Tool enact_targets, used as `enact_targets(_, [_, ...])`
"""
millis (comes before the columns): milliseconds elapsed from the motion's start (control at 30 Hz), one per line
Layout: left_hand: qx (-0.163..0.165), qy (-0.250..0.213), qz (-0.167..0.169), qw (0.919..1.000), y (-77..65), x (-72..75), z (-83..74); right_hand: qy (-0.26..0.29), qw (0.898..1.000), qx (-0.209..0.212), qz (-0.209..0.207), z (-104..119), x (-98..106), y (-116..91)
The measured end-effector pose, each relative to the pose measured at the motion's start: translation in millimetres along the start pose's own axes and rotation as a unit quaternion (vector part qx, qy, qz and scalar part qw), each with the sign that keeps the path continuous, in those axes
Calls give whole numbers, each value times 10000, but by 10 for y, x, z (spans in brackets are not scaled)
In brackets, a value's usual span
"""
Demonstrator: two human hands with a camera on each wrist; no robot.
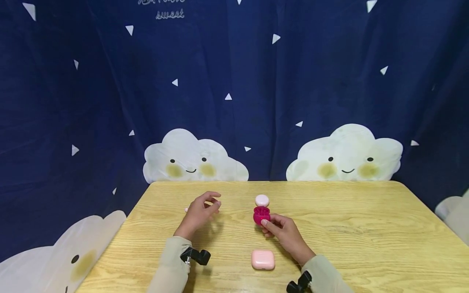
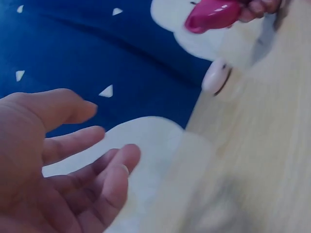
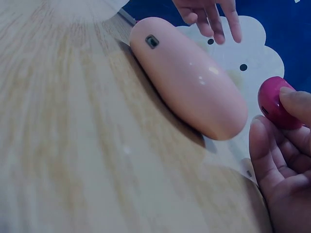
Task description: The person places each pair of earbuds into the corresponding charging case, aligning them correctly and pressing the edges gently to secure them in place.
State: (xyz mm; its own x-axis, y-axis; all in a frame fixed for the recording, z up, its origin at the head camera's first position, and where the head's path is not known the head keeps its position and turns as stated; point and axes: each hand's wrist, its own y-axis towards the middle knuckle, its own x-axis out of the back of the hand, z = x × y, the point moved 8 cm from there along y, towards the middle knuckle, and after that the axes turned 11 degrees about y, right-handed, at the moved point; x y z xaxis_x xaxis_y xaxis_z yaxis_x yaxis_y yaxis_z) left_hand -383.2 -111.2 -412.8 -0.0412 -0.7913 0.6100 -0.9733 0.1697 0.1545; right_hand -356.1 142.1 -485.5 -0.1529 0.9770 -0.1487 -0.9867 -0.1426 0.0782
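My right hand [image 1: 289,236] pinches a magenta earbud case [image 1: 260,217] between thumb and fingers, above the table. Its lid is raised in the head view, but what lies inside is too small to tell. My left hand [image 1: 200,212] hovers to the left, its fingers loosely bent. Nothing shows between those fingers in the left wrist view. A pale pink round case [image 1: 261,200] lies just beyond the magenta one. Nearer me sits a pink rounded-rectangular earbud case [image 1: 263,259] with its lid down. Beside the left hand a tiny pale pink object [image 1: 186,209] is partly hidden.
The wooden table [image 1: 351,240] reaches back to a dark blue curtain [image 1: 205,73] printed with clouds and triangles. Black camera mounts [image 1: 198,256] are strapped to both wrists, over the sleeves.
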Motion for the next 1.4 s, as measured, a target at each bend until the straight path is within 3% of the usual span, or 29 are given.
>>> enact_targets(167, [247, 525, 81, 9983, -48, 166, 73, -5, 10000, -14, 17, -9, 0, 0])
enact_targets(433, [569, 725, 496, 9945, -145, 349, 267, -60, 10000, -7, -17, 3, -1, 0])
enact_targets(567, [724, 1207, 562, 9885, -190, 439, 365, -86, 10000, 2, 7, 8, -6, -2])
enact_targets(667, [751, 1803, 534, 9793, -219, 506, 412, -81, 10000, -9, -2, 1, -4, -2])
enact_targets(767, [870, 2045, 545, 9735, -248, 548, 462, -60, 10000, -38, -19, -8, 0, -3])
enact_targets(1400, [1141, 2125, 790, 9672, -282, 522, 542, 276, 9991, -162, -289, -26, 33, -8])
